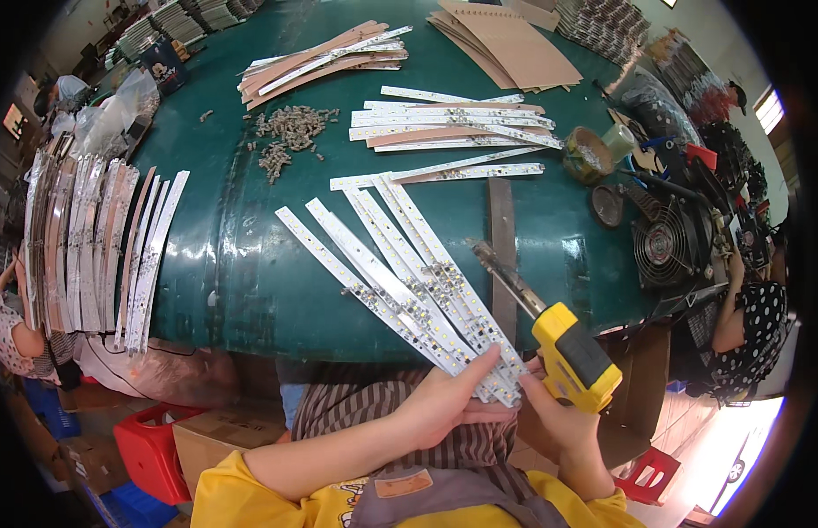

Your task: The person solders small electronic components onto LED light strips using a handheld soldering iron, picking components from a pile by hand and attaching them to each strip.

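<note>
My left hand (444, 407) is closed around the near ends of several white LED strip boards (424, 280). They fan out away from me over the table's near edge, their far ends lying on the green top. My right hand (563, 433) grips a yellow and black soldering gun (578, 356). Its metal tip points away and to the left, just right of the fanned boards. The right thumb rests close to the boards' near ends; the fingers behind the gun are mostly hidden. Under the tip, a dark flat bar (502, 255) lies on the table.
Past the fan lie loose LED boards (453, 119), with a pile of small brownish parts (294, 128) to their left. More boards stand in a row (92, 246) at the left edge. At right are a tape roll (589, 156) and a fan (664, 242). Co-workers sit on both sides.
</note>
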The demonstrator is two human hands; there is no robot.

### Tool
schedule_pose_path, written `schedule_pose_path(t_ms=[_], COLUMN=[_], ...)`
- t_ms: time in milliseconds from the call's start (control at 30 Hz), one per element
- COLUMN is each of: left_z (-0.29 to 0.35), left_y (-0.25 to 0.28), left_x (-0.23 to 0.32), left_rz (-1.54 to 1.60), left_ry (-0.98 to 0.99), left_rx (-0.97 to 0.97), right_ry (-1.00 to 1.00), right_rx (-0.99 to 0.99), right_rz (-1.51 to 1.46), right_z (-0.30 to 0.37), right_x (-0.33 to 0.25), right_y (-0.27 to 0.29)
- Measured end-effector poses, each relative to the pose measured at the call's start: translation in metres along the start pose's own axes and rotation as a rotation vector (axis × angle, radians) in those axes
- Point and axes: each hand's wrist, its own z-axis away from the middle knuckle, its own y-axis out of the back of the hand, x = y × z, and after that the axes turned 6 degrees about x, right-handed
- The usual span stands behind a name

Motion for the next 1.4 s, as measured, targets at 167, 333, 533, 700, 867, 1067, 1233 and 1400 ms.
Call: schedule_pose_path(t_ms=[167,333,533,700,867,1067,1233,1400], left_z=[0.007,0.011,0.081,0.183,0.264,0.287,0.290,0.294], left_y=[0.022,0.031,0.067,0.147,0.209,0.280,0.292,0.295], left_x=[-0.010,-0.018,0.010,0.077,0.134,0.191,0.215,0.223], left_rz=[0.081,-0.048,-0.087,-0.382,-0.483,-0.516,-0.744,-0.884], left_ry=[-0.030,-0.139,-0.035,0.119,0.047,-0.022,0.288,0.494], left_rx=[-0.009,0.016,0.015,0.147,0.444,0.562,0.682,0.792], right_ry=[-0.007,-0.018,0.087,0.081,0.077,0.037,0.036,-0.013], right_rx=[-0.092,-0.047,0.185,0.316,0.306,0.251,0.275,0.345], right_rz=[0.072,-0.021,-0.170,-0.181,-0.226,-0.201,-0.161,-0.179], right_z=[0.023,0.032,0.017,-0.004,-0.012,-0.011,-0.010,-0.010], right_x=[0.013,0.008,0.010,0.016,0.020,0.020,0.031,0.029], right_y=[-0.008,-0.019,-0.005,0.008,-0.002,-0.011,0.000,-0.004])
